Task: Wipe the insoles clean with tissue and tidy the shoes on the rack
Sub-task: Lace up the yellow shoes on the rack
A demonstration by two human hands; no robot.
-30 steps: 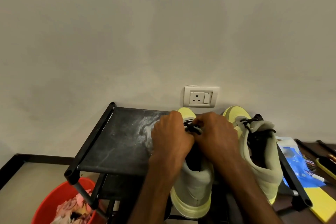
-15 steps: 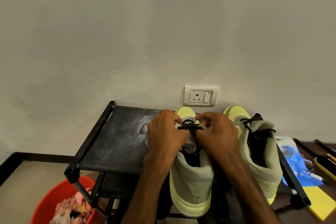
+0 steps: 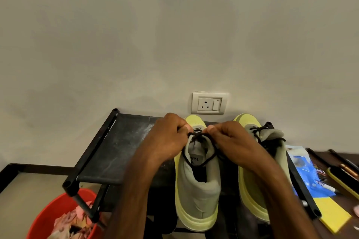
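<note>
the black rack (image 3: 116,151) spreads out beyond the left hand (image 3: 167,139), its dusty top running back to the wall. below the left forearm, on the floor, is a red tub (image 3: 48,211) of crumpled pinkish stuff.

two pale green shoes with yellow soles stand on the rack, toes to the wall and heels toward the person. the near shoe (image 3: 196,196) sits directly under and between both hands. the second shoe (image 3: 272,136) stands just outside the right hand (image 3: 229,141), partly hidden by that forearm.

the hands are close together over the near shoe's tongue, thumbs almost meeting. each pinches the black lace (image 3: 198,163), whose slack loop hangs across the tongue label.

the shoe's long axis runs straight away from the person, and the lace stretches across it from hand to hand. neither hand is nearer, as the shoe lies centred between them. this looks like tying off the lace as part of tidying. the coming pull would likely go sideways, with the hands parting evenly so the shoe does not twist on the rack. no insole or tissue shows.
</note>
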